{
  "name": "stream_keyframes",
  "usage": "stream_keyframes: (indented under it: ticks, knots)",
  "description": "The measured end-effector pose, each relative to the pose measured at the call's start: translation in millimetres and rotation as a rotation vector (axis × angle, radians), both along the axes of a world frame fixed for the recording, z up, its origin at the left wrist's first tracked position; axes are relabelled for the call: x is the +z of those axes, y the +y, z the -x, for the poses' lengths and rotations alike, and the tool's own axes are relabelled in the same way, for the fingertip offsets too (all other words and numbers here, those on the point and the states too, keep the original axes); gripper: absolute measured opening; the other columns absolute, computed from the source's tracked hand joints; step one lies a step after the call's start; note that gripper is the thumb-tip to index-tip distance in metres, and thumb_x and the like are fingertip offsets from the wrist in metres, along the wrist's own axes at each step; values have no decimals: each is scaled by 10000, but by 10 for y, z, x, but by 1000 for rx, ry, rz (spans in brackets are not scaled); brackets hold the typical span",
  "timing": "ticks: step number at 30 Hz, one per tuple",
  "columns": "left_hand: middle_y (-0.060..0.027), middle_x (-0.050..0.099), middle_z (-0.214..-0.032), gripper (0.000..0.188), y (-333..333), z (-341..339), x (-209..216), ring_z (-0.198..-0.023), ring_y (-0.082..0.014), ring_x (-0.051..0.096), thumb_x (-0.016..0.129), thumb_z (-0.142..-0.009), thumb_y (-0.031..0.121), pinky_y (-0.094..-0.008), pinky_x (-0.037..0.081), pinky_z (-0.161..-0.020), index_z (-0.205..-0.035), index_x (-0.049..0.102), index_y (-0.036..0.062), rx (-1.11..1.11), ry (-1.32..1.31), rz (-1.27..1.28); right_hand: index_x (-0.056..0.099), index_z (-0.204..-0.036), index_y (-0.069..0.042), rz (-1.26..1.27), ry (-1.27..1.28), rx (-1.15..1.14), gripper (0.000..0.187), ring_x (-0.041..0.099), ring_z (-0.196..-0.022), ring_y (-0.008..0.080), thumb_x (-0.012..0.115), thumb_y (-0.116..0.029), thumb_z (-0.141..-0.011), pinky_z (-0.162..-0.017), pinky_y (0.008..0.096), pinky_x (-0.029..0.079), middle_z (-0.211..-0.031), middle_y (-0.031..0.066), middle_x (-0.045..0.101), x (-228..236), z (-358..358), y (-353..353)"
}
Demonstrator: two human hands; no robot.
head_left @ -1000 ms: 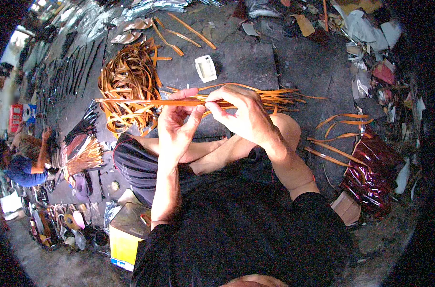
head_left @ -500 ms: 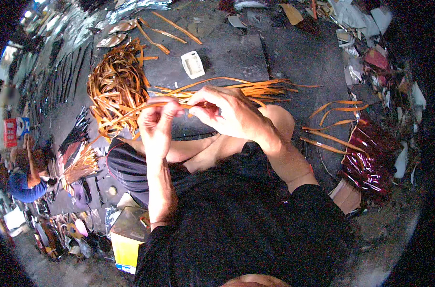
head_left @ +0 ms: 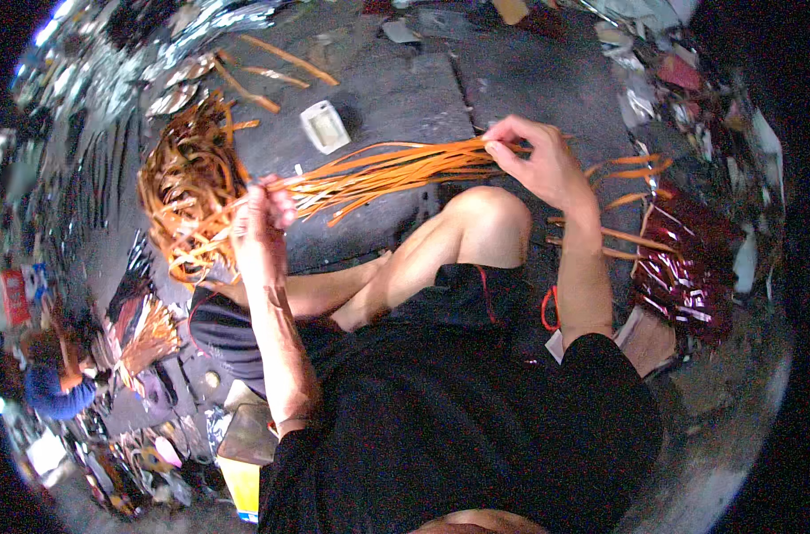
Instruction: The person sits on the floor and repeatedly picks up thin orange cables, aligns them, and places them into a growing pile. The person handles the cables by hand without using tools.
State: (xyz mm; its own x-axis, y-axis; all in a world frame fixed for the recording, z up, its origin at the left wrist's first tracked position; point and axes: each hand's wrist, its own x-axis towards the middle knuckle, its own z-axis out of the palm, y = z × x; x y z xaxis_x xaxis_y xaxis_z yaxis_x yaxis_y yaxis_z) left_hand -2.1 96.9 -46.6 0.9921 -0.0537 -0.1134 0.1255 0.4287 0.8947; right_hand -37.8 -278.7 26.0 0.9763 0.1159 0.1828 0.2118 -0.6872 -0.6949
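Centrally, a sheaf of orange strips [head_left: 396,169] spans the upper middle of the frame. At its left end, the left hand [head_left: 263,218] is blurred, fingers curled; I cannot tell whether it grips one. At its right, the right hand [head_left: 547,165] has thumb and forefinger nearly meeting over the strips, any hold unclear. A tangled orange pile [head_left: 187,191] lies upper left.
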Motion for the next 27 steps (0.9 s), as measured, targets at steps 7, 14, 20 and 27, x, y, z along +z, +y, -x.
stream_keyframes:
  ticks: [7, 14, 20, 27]
  knots:
    - [-134, 679, -1063, 510, -319, 399, -932, -912, -172, 655, 569, -986, 364, -301, 532, -836, -1314, 534, -24, -652, 300, -398, 660, -846, -17, 145, 51, -234, 385, 642, -736, 334, 558, -370, -959, -765, 414, 479, -763, 174, 657, -1182, 178, -560]
    - [-100, 682, -1017, 423, -476, 268, -689, -883, -147, 641, 567, -991, 309, -277, 513, -814, -1276, 576, -4, -559, 246, -497, 647, -1034, -21, -136, -169, -415, 231, 620, -828, 301, 544, -221, -977, -807, 387, 491, -1003, 180, 628, -1530, 200, -601]
    - [-73, 682, -1007, 360, -404, 209, -521, -886, -125, 638, 537, -1008, 233, -256, 511, -815, -1279, 571, -1, -464, 265, -419, 657, -1011, -31, -67, 176, -324, 219, 660, -830, 315, 624, -228, -922, -767, 398, 511, -906, 172, 686, -1327, -610, -482]
    - [-45, 673, -1013, 341, -229, 240, -212, -888, -98, 619, 546, -1003, 182, -237, 499, -826, -1292, 567, 2, -349, 249, -384, 621, -998, -53, 52, -85, 270, 223, 614, -971, 358, 655, -234, -874, -849, 442, 487, -965, 160, 641, -1864, -2236, 459]
